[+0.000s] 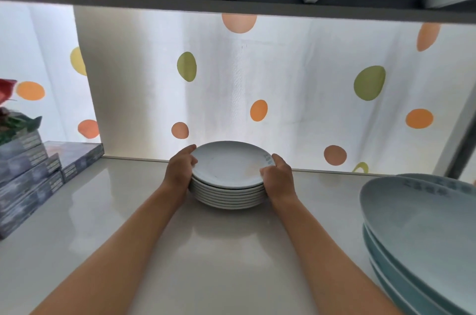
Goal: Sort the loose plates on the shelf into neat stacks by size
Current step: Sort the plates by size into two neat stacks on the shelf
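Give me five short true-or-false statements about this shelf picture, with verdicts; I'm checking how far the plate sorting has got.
1. Both hands hold the small plate stack at its sides. True: the left hand and the right hand each grip a side.
2. The small plate stack sits at the front edge of the shelf. False: it stands near the back, close to the spotted curtain.
3. Larger blue-green plates are stacked at the right. True.
4. Boxes are piled at the left of the shelf. True.
5. The top small plate holds food. False: it shows only a faint mark and a printed pattern near its rim.
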`<action>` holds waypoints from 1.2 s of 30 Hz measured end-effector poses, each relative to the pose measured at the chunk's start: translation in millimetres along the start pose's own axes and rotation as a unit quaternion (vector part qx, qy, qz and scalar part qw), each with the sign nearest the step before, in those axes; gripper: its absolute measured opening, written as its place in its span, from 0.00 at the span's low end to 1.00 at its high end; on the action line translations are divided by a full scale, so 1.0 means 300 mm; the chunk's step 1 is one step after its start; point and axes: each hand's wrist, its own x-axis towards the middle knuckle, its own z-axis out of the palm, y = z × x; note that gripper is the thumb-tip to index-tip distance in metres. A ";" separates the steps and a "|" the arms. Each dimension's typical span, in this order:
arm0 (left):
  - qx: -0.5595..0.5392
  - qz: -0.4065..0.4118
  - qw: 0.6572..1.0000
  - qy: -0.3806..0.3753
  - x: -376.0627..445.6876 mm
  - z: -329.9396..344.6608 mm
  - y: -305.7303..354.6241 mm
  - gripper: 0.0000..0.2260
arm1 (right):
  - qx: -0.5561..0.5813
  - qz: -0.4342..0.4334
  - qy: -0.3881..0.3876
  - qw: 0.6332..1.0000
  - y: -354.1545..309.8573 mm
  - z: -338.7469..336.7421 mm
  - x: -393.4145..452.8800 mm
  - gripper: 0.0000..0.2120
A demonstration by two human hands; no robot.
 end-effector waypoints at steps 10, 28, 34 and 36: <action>0.228 0.165 0.958 0.058 -0.096 0.028 0.051 0.16 | -0.112 -0.079 0.037 0.990 -0.030 -0.015 -0.062 0.17; 0.098 0.414 0.892 -0.150 -0.635 0.306 0.109 0.17 | -0.011 -0.262 0.102 0.960 -0.312 -0.462 -0.546 0.17; 0.151 0.335 0.902 -0.227 -0.844 0.516 0.046 0.20 | -0.078 -0.217 0.194 0.953 -0.325 -0.814 -0.502 0.13; 0.152 0.319 0.906 -0.234 -0.892 0.554 0.042 0.20 | -0.093 -0.191 0.213 0.954 -0.298 -0.917 -0.474 0.11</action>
